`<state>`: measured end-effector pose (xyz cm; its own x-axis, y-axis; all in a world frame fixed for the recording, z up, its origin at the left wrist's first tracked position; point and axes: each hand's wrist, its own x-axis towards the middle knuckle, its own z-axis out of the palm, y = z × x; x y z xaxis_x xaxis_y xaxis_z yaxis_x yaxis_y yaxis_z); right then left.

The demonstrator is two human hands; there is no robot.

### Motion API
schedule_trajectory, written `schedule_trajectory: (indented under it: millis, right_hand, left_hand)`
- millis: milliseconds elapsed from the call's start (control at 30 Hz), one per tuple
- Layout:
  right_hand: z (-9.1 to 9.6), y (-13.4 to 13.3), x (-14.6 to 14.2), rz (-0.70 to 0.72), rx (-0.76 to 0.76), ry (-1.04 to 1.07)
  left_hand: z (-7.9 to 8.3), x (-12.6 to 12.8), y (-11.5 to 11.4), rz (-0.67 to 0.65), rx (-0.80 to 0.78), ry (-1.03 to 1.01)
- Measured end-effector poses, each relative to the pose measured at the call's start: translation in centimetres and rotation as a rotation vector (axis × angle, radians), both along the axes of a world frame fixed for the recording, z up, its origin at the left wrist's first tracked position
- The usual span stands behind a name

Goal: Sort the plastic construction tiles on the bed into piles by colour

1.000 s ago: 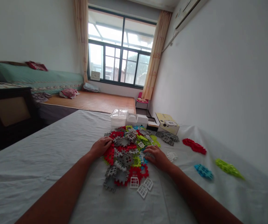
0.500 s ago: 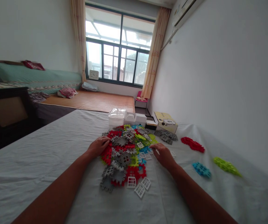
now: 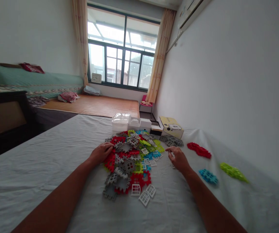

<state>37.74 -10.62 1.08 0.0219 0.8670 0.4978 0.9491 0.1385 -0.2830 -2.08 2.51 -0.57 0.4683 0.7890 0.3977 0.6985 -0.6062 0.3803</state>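
A heap of notched plastic building plates (image 3: 125, 148) in grey, red, lime and blue lies on the cloth, with white lattice window pieces (image 3: 135, 189) among and in front of it. At the heap's left edge my left hand (image 3: 102, 152) rests, fingers laid against the red plates (image 3: 110, 161). To the right of the heap, my right hand (image 3: 179, 159) is above the cloth, its fingers curled towards the thumb; anything between them is hidden. Part of a white piece (image 3: 172, 165) shows beside that hand's lower edge.
Sorted apart on the right are grey plates (image 3: 171, 140), red plates (image 3: 199, 150), blue plates (image 3: 208, 176) and lime plates (image 3: 233, 172). Behind the heap stand a clear plastic box (image 3: 121, 121), small white boxes (image 3: 145, 124) and a yellow carton (image 3: 171, 127).
My right hand has moved right, away from the heap's edge and the white window pieces there. My left hand has stayed at the left edge. The view has shifted slightly.
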Motion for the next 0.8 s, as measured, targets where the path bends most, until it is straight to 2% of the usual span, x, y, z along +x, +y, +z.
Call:
schedule_trajectory:
  millis: [167, 367, 567, 800]
  right_hand:
    - [0.0, -0.4, -3.1, 0.234, -0.122, -0.014]
    - [0.2, -1.0, -3.9, 0.31, -0.181, -0.033]
    - [0.8, -1.3, -4.3, 0.248, -0.231, -0.042]
    - [1.1, -1.7, -4.5, 0.238, -0.282, -0.072]
  left_hand:
    - [0.1, 0.1, -0.1, -0.003, -0.001, 0.003]
    - [0.0, 0.0, 0.0, -0.005, -0.005, 0.006]
    - [-0.1, 0.0, 0.1, -0.007, -0.001, 0.005]
    - [0.2, 0.1, -0.2, 0.002, -0.015, -0.028]
